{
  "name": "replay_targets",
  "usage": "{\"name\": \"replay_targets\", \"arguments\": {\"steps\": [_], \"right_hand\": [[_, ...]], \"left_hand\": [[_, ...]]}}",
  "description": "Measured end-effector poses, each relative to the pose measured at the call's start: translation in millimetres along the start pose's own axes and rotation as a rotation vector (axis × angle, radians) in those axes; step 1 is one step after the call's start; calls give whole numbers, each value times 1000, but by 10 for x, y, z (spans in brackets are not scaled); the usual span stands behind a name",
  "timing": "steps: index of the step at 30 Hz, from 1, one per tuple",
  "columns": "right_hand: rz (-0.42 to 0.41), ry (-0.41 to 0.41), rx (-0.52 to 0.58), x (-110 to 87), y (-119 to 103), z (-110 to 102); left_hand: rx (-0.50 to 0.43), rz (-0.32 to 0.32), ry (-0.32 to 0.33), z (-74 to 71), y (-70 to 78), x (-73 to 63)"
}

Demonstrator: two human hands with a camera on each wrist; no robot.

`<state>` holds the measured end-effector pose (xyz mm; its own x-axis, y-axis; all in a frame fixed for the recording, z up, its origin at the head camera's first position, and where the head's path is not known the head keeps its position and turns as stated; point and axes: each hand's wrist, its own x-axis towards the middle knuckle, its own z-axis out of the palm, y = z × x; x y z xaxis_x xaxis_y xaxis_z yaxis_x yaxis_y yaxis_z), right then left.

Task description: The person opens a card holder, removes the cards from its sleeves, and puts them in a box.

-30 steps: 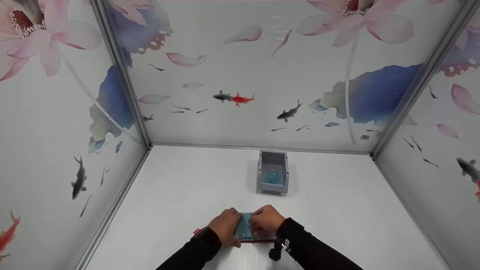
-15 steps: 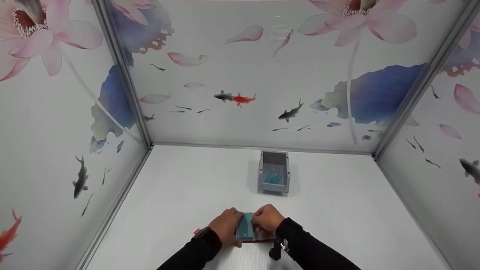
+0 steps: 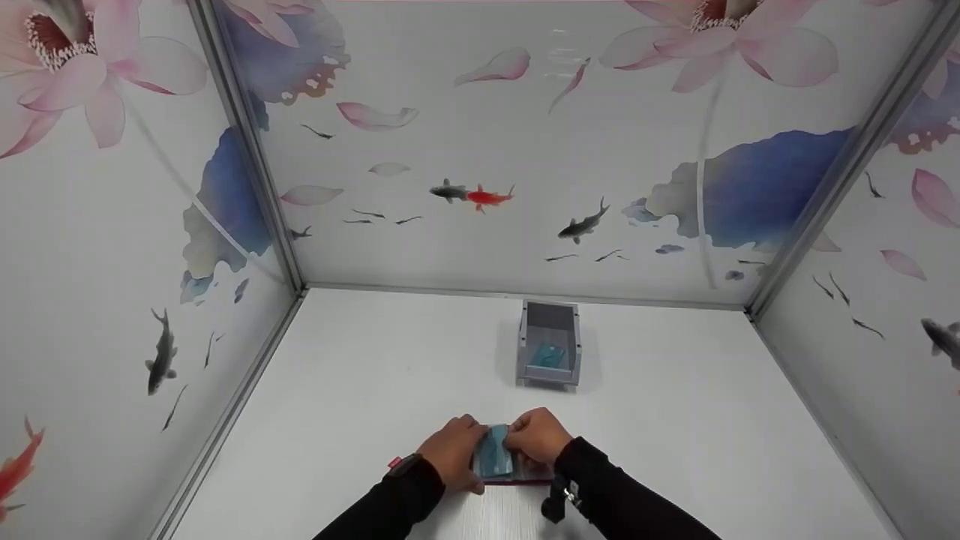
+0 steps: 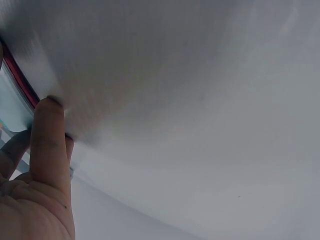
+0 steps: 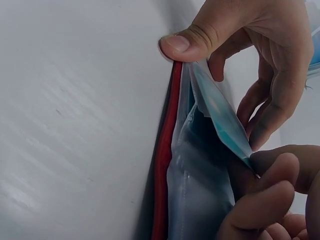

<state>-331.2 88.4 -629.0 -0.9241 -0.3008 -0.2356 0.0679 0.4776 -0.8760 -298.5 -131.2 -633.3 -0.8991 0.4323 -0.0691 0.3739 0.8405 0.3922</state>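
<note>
A clear plastic pouch with a red edge (image 5: 165,160) lies on the white table in front of me. A teal plastic flap (image 3: 493,453) stands raised and tilted over its left part. My left hand (image 3: 452,451) holds the pouch's left end, thumb at the near red corner (image 5: 175,67) and fingers bent toward the far side. My right hand (image 3: 540,436) pinches the flap's edge between thumb and fingers, as the right wrist view shows. Under the lifted flap, the clear plastic layers (image 5: 195,175) gape apart. The left wrist view catches only a bit of the pouch beside the left fingers.
A grey open-fronted bin (image 3: 548,345) stands farther back on the white table (image 3: 390,360), with a teal packet (image 3: 548,355) inside it. White panels printed with lotus flowers and fish (image 3: 487,196) wall in the back and both sides.
The teal flap has lifted and its right edge has shifted to the right, with the right hand's fingers at it. The left hand stays in place.
</note>
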Motion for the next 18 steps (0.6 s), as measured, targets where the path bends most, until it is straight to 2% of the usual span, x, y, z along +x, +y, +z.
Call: {"name": "replay_targets", "arguments": {"steps": [6,11,18], "right_hand": [[1,24,-2,-51,-1,-43],[-48,49,-11,-59,25,-102],[-67,61,-54,-57,7,-145]], "left_hand": [[-21,-4,-2,-23,-7,-10],[-3,8,2,-23,-6,-4],[1,6,-1,-17,-5,8]]}}
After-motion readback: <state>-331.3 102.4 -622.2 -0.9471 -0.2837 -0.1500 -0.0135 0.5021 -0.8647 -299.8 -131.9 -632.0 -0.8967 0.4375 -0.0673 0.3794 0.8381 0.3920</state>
